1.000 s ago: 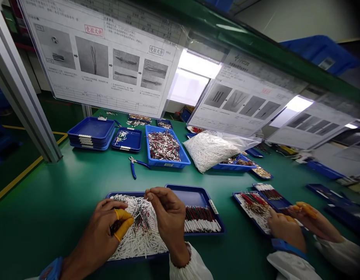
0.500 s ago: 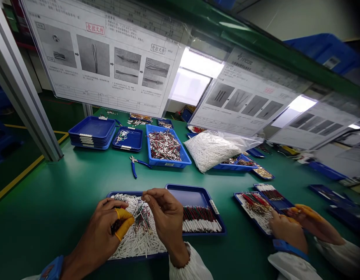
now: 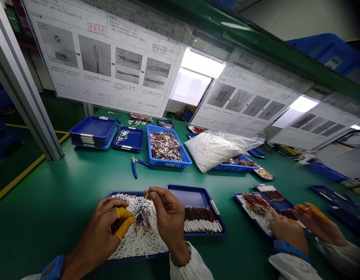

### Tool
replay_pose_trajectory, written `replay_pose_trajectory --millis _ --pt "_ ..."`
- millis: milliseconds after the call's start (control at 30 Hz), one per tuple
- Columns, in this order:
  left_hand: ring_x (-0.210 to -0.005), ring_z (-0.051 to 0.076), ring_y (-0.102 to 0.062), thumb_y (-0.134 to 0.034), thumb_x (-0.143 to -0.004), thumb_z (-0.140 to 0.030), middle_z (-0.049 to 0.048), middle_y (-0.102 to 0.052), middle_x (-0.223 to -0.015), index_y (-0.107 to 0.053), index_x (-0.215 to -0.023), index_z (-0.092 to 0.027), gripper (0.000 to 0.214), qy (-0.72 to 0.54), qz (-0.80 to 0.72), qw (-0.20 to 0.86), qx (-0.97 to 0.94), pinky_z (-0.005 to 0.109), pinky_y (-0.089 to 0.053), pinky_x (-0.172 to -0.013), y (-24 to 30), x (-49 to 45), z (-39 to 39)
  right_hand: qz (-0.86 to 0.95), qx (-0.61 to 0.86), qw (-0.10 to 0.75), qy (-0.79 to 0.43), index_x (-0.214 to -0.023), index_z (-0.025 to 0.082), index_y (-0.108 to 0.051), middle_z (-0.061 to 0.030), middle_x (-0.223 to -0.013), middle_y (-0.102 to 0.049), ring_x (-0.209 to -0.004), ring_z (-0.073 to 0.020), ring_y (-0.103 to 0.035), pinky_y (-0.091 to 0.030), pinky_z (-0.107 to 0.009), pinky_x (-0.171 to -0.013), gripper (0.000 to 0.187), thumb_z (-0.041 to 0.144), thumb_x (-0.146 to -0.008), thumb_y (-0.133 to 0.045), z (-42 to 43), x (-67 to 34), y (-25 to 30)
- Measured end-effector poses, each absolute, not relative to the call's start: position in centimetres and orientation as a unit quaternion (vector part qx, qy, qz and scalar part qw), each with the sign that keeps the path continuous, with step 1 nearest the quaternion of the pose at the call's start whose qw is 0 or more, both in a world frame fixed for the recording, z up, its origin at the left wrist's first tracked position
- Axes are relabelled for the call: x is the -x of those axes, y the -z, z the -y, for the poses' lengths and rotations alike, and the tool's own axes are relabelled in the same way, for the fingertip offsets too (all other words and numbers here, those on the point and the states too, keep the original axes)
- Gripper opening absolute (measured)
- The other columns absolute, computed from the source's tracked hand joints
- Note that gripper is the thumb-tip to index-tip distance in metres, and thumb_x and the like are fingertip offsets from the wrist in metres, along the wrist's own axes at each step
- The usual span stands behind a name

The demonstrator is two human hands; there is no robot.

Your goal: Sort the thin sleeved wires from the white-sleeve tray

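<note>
My left hand [image 3: 105, 223], with yellow finger cots on two fingers, is closed round a small bundle of dark wires [image 3: 116, 224] over the left part of a blue tray [image 3: 112, 193]. Heaped in that tray are short white tubes [image 3: 130, 245], and a loose pile of red, green and black wires [image 3: 143, 219] lies on top of them. To its right my right hand [image 3: 170, 217] is raised, thumb and fingertips pinched on one small white tube [image 3: 147, 196]. Behind this wrist, a second blue tray [image 3: 186, 194] bears a neat row of wires with white tubes [image 3: 201, 219].
Blue-handled cutters [image 3: 135, 165] lie beyond the trays. Behind stand stacked blue trays [image 3: 92, 128], a blue bin [image 3: 184, 159] of wire pieces and a bag of white tubes [image 3: 212, 149]. A co-worker's hands [image 3: 290, 233] work at the right. Instruction sheets [image 3: 110, 58] hang above.
My right hand has shifted very slightly right, and a white tube now shows at its fingertips. My left hand stays about where it was. The co-worker's fingers have moved a little.
</note>
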State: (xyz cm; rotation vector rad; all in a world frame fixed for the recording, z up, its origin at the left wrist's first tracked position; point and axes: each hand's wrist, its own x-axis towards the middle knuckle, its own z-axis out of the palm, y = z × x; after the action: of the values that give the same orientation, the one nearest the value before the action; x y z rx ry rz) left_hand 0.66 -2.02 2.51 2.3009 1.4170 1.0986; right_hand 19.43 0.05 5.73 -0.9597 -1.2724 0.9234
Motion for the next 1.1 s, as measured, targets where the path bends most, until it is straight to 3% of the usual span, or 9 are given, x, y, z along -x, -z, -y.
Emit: replay_pose_trajectory --millis 400,667,1100 --pt "-0.106 0.025 -0.069 -0.063 -0.092 -0.035 0.0021 -0.078 -0.099 -0.071 -0.088 -0.028 0.011 -0.347 -0.46 0.1 -0.811 0.047 -0.042 -0.1 -2.06 -0.7 2.16 0.533 0.421 0.611 -0.407 -0.084 0.02 -0.068 -0.0045 -0.077 -0.073 -0.072 -0.0196 -0.07 -0.058 -0.032 -0.068 0.014 0.031 -0.092 -0.07 -0.17 -19.1 -5.6" --pt "-0.11 0.025 -0.067 -0.063 -0.093 -0.029 -0.004 -0.076 -0.085 -0.066 -0.09 -0.029 0.005 -0.35 -0.435 0.104 -0.823 0.047 -0.037 -0.101 -2.0 -0.76 2.26 0.554 0.404 0.605 -0.406 -0.083 0.019 -0.066 -0.0022 -0.073 -0.071 -0.069 -0.0177 -0.07 -0.059 -0.03 -0.066 0.015 0.029 -0.093 -0.068 -0.14 -18.73 -6.04" --pt "-0.109 0.025 -0.068 -0.064 -0.092 -0.029 -0.0034 -0.077 -0.085 -0.067 -0.088 -0.028 0.005 -0.349 -0.435 0.1 -0.824 0.048 -0.038 -0.102 -2.03 -0.79 2.11 0.645 0.403 0.55 -0.345 -0.083 0.018 -0.067 -0.003 -0.072 -0.071 -0.066 -0.0174 -0.07 -0.054 -0.027 -0.061 0.014 0.027 -0.093 -0.067 -0.33 -19.45 -6.14"
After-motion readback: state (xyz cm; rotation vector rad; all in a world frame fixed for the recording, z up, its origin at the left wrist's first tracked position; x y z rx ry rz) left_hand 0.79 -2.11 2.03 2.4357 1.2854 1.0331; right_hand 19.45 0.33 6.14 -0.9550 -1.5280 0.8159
